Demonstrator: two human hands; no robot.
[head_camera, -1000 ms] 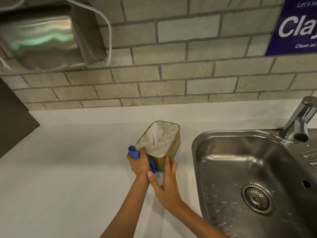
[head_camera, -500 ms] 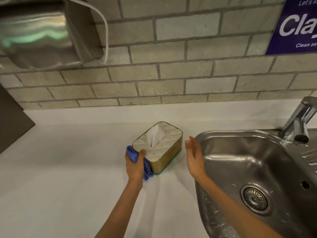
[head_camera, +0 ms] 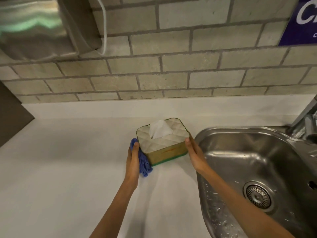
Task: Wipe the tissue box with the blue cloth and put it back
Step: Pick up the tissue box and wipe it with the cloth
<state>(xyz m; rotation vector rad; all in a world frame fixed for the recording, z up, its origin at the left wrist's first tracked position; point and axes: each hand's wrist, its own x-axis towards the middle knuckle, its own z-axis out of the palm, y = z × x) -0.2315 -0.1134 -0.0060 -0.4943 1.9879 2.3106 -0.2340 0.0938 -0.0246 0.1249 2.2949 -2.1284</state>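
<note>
The tissue box (head_camera: 164,143) has a quilted white top, gold sides and a green base, with a white tissue sticking up from its slot. It stands on the white counter (head_camera: 68,169), left of the sink. My left hand (head_camera: 133,158) presses the bunched blue cloth (head_camera: 143,162) against the box's left side. My right hand (head_camera: 193,152) lies flat against the box's right end, thumb at the top corner. The box sits between both hands.
A steel sink (head_camera: 257,169) with a drain lies right of the box, and a tap (head_camera: 307,121) stands at its far right. A brick wall runs behind. A metal dispenser (head_camera: 39,26) hangs at the upper left; a purple sign (head_camera: 301,19) is at the upper right.
My right hand left the box's near end, swung out to the right, then came in against the right end. The box turned and now sits flat. My left hand kept the cloth on its left side.
</note>
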